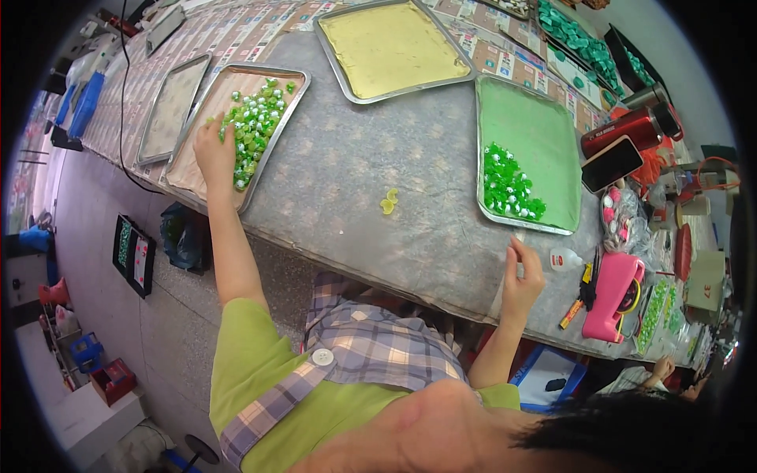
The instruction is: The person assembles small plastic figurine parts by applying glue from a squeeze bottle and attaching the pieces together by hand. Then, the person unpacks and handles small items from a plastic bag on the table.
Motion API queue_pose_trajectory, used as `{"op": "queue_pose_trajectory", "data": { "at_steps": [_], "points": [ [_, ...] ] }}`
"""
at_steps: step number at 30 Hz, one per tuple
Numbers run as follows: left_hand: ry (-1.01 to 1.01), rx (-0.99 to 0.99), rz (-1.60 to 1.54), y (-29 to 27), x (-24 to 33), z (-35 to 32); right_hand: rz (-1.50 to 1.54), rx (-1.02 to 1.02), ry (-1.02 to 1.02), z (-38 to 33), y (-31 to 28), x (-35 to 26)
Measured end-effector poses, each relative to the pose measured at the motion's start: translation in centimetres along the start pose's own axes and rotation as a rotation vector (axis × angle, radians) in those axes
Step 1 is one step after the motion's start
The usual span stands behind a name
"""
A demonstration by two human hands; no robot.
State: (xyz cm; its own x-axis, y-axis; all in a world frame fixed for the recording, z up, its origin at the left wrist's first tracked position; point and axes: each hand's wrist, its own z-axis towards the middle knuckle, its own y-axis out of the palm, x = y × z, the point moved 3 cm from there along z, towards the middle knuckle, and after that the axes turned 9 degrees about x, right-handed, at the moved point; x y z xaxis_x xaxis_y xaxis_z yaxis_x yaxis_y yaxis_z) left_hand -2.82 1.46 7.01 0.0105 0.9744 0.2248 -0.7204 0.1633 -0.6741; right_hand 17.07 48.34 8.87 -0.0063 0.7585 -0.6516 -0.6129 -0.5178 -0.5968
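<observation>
My left hand (211,154) reaches into a tray (185,162) at the left. Its fingers are slightly apart at the edge of a heap of small green pieces (256,126), many with white tops. My right hand (524,285) hovers over the front of the table at the right, with thumb and forefinger brought together. Whatever may be between those fingertips is too small to make out. Beyond that hand lies a green-lined tray (558,150) with similar green-and-white pieces (509,185) at its near left. A few yellow-green, disc-like pieces (389,202) lie on the grey table between my hands.
A yellow-lined tray (394,51) sits at the back, and a narrower tray (173,102) at the far left. On the right are a red flask (627,132), a phone (612,164), a white bottle (564,259), a yellow-black cutter (582,296) and a pink tape dispenser (615,298).
</observation>
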Motion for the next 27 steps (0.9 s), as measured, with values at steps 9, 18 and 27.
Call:
{"op": "queue_pose_trajectory", "data": {
  "at_steps": [9,18,27],
  "points": [
    [0.102,-0.695,-0.762,-2.2,17.5,-5.4,0.146,0.559,0.385,-2.4,-5.0,5.8],
    [0.126,-0.7,-0.668,-2.9,22.3,-9.6,0.042,0.788,0.274,-2.1,-8.1,9.0],
    [0.175,-0.672,-0.664,-1.9,22.5,-10.3,0.043,0.29,0.391,0.1,-5.2,11.5]
  ]
}}
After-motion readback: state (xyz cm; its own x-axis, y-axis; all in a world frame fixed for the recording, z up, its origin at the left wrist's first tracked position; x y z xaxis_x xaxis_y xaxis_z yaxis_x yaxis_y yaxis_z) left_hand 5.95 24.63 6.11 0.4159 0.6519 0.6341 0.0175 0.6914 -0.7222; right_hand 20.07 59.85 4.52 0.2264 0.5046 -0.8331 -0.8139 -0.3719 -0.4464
